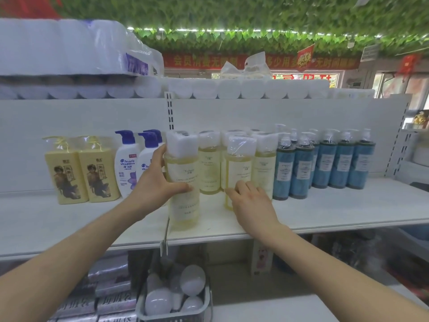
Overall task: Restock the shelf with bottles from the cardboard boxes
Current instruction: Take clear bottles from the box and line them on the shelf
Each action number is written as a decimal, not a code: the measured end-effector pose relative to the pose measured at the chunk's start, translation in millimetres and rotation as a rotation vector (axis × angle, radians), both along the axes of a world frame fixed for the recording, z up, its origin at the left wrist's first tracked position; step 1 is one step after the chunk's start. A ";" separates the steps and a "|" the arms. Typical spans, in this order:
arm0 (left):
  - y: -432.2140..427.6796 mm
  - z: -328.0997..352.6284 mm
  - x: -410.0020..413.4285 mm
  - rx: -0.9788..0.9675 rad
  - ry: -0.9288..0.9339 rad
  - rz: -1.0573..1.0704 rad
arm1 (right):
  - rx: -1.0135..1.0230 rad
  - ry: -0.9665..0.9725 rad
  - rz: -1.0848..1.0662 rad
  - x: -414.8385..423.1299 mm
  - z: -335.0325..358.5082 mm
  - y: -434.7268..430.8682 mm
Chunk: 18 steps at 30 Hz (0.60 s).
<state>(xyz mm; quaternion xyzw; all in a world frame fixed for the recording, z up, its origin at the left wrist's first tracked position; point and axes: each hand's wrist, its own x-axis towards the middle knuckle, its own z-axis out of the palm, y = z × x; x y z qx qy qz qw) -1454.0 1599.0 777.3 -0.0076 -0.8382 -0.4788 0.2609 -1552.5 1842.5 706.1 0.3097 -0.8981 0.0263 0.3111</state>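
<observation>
A pale yellow bottle with a white wrapped cap (183, 182) stands near the front edge of the white shelf (69, 224). My left hand (155, 182) grips its left side, thumb across the label. A second pale yellow bottle (239, 163) stands to its right, and my right hand (250, 203) holds its lower part with curled fingers. Several more of the same bottles (210, 163) stand in rows behind. No cardboard box is in view.
Yellow shampoo bottles (79, 170) and white pump bottles (126, 163) stand to the left, blue pump bottles (325, 163) to the right. Toilet paper packs (69, 54) lie on the top shelf. Below hangs a basket of light bulbs (174, 298).
</observation>
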 end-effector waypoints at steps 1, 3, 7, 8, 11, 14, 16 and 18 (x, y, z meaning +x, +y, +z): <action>0.2 -0.3 -0.2 0.001 0.001 0.000 | 0.007 0.001 0.000 -0.6 1.1 0.2; 1.3 -0.8 -1.0 -0.003 0.006 -0.001 | 0.020 -0.008 -0.002 -2.5 2.8 -0.6; 2.1 -4.5 -3.1 -0.017 0.009 -0.008 | 0.029 -0.035 -0.023 -7.0 3.8 -4.2; 2.1 -5.7 -3.6 -0.016 0.008 -0.011 | 0.031 -0.036 -0.024 -8.5 3.5 -5.0; 1.7 -7.8 -4.2 -0.025 0.015 -0.020 | 0.030 -0.047 -0.013 -13.7 4.7 -4.2; 1.5 -10.1 -2.8 -0.017 0.020 -0.026 | 0.034 -0.078 0.018 -16.7 6.4 -1.0; 3.0 -11.9 -0.6 -0.016 0.020 -0.027 | 0.026 -0.107 0.030 -16.8 7.0 0.8; 4.5 -13.1 2.4 -0.016 0.020 -0.030 | 0.013 -0.134 0.035 -16.4 7.2 2.6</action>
